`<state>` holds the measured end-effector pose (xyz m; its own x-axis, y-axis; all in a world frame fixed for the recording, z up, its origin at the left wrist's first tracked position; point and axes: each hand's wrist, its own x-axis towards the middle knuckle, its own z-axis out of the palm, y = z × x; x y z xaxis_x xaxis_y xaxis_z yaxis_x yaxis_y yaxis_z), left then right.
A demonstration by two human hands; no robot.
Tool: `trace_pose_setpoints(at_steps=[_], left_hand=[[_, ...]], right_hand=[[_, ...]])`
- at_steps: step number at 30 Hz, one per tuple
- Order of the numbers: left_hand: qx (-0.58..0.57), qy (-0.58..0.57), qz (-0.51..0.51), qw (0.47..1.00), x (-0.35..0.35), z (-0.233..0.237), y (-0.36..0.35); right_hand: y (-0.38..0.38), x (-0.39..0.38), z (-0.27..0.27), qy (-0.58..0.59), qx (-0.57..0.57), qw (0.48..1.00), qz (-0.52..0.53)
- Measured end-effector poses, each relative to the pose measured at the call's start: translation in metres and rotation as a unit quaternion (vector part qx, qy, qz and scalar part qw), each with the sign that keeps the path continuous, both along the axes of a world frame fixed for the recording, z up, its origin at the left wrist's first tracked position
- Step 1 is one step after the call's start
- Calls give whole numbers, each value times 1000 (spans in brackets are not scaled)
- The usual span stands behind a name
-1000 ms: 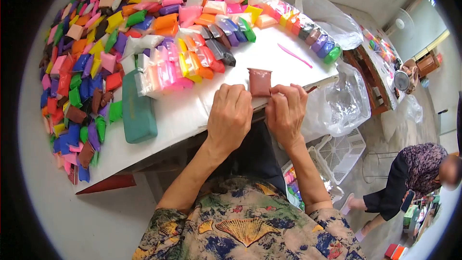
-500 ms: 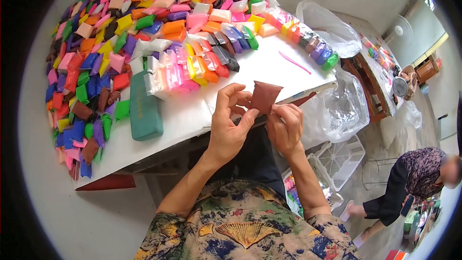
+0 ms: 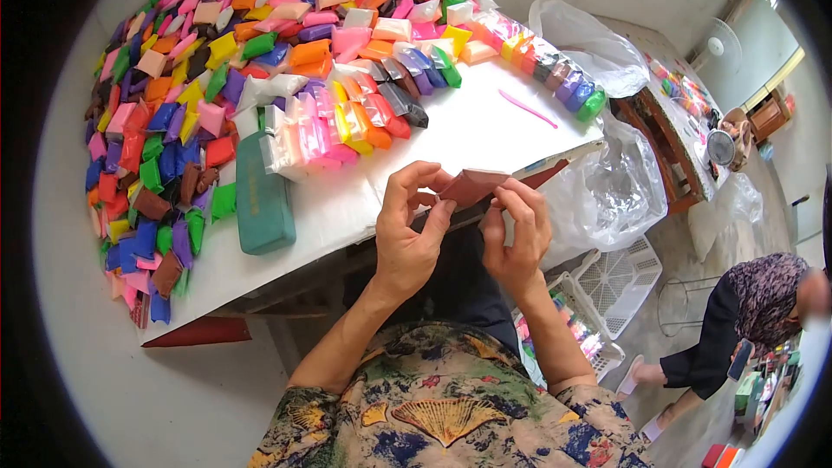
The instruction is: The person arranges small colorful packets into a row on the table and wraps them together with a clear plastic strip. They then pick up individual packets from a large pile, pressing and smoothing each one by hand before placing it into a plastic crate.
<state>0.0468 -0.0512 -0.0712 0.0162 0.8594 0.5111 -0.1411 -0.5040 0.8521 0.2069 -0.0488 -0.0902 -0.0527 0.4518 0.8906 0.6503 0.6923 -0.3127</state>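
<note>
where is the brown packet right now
In the head view, the brown packet is centre frame, pinched between the left hand and the right hand over the near edge of the white table.

One brown packet (image 3: 472, 186), one green case (image 3: 263, 204), one pink stick (image 3: 529, 108), two clear bags (image 3: 620, 191)

Single view: camera on wearer's head, wide fisheye lens, round picture inside dark rim. Axis points forward and down, over patterned shirt (image 3: 442, 416) at bottom edge. Left hand (image 3: 414, 234), right hand (image 3: 518, 238) and brown packet (image 3: 471, 186) between them sit near centre, close to lens. White table (image 3: 468, 121) runs tilted across frame; packet heap (image 3: 217, 61) fills upper left. Second person (image 3: 754, 312) at right edge, well apart from lens.
</note>
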Motion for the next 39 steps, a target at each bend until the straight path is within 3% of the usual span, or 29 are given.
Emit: trace_pose_setpoints(at_steps=[5, 8, 12, 15, 18, 20, 27, 33, 39], left_hand=[[65, 94, 70, 991, 2, -7, 2], [154, 162, 101, 969, 2, 3, 4], [175, 181, 120, 960, 6, 7, 15], [145, 208, 118, 960, 0, 14, 21], [147, 277, 151, 937, -16, 21, 26], [109, 260, 145, 948, -24, 21, 29], [97, 255, 153, 950, -27, 17, 29], [95, 260, 142, 950, -29, 15, 28], [88, 264, 128, 952, -29, 16, 28]], right_hand=[[-8, -15, 11, 98, -85, 990, 55], [-3, -18, 12, 189, -156, 964, 102], [18, -23, 24, 293, -253, 904, 181], [42, -12, 36, 151, -243, 946, 153], [71, -6, 48, 68, -256, 956, 129], [93, -6, 50, 12, -244, 961, 127], [127, -22, 52, -72, -257, 952, 153], [124, -19, 46, 13, -318, 932, 172], [127, -23, 47, -2, -315, 934, 170]])
